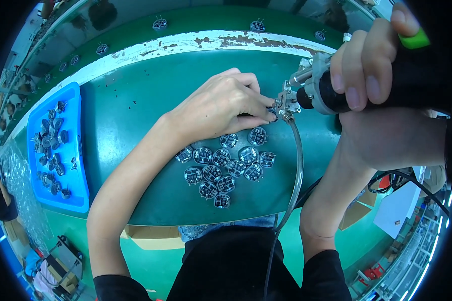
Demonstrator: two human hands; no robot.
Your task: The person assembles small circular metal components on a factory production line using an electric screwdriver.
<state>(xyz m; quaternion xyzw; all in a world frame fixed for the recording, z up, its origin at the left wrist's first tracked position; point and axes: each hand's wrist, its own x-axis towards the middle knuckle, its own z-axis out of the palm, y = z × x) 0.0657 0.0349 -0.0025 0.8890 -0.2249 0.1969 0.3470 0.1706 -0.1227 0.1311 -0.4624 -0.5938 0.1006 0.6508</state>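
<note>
My right hand is wrapped round the black body of a powered screwdriver, which has a green button and a metal nose. The tool lies nearly level, its nose pointing left. At that nose the fingers of my left hand pinch a small round part, mostly hidden by the fingertips. Whether nose and part touch, I cannot tell. Just below my left hand lies a cluster of several round motor-like parts with dark circuit boards facing up.
A clear hose runs down from the tool's nose past my lap. At the left, a blue tray holds loose round parts. Beyond the green table's worn white ledge, spaced parts stand on a green strip. A cardboard box is below.
</note>
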